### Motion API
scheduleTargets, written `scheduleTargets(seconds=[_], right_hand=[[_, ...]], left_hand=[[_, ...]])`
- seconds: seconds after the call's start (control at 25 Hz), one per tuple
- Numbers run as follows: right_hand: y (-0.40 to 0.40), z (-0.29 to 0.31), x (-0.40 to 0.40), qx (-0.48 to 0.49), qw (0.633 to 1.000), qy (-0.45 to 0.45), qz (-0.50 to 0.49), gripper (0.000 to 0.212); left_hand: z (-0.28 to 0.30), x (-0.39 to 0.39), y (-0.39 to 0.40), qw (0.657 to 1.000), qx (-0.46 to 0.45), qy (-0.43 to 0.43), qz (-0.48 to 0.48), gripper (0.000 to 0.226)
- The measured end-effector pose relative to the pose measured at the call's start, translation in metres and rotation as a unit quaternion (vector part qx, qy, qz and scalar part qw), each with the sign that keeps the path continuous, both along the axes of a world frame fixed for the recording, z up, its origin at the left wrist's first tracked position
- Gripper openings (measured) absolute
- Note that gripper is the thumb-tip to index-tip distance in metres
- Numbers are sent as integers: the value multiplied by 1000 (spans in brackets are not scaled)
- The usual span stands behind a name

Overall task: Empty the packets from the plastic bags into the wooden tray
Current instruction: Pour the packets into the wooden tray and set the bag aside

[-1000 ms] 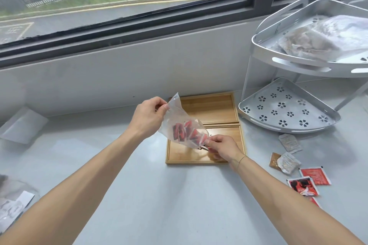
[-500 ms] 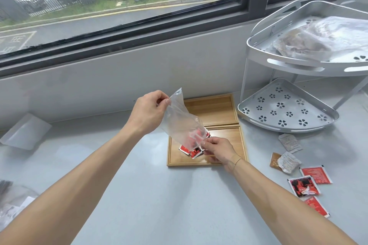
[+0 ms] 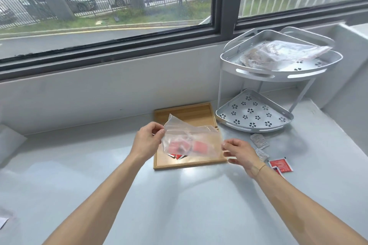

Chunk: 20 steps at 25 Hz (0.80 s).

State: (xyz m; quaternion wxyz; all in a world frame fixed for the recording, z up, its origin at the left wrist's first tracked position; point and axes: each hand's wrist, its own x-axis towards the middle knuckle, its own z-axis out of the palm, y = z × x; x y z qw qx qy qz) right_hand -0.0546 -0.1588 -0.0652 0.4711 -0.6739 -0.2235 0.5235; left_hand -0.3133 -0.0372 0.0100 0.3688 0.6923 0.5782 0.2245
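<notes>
A clear plastic bag (image 3: 191,139) hangs almost flat over the wooden tray (image 3: 189,164). My left hand (image 3: 147,141) pinches its left edge. My right hand (image 3: 241,153) is at the bag's right edge with fingers apart; I see no grip on it. Red packets (image 3: 177,156) lie in the tray's near compartment, partly under the bag. Red shapes show through the film; whether any are still inside I cannot tell. The far compartment (image 3: 189,113) shows bare wood.
A white two-tier corner rack (image 3: 254,115) stands right of the tray, with another filled plastic bag (image 3: 278,53) on its top tier. Loose white packets (image 3: 258,141) and red packets (image 3: 280,165) lie on the counter by my right wrist. The window wall runs behind.
The red packets have dropped from the tilted bag into the tray's near compartment. The bag is now flatter, and my right hand has slid from its lower end to its right edge.
</notes>
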Motion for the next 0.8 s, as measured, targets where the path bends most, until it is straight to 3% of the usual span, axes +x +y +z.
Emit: scheduleTargets(seconds=[0.24, 0.44, 0.8], right_hand=[[-96, 22, 53, -2, 996, -70, -61, 8], [-195, 32, 98, -39, 987, -102, -120, 5], [-347, -2, 169, -121, 956, -112, -241, 9]], left_hand=[[-35, 67, -44, 995, -49, -42, -75, 19], [-57, 155, -93, 982, -72, -24, -170, 16], [-85, 323, -195, 944, -61, 45, -322, 18]])
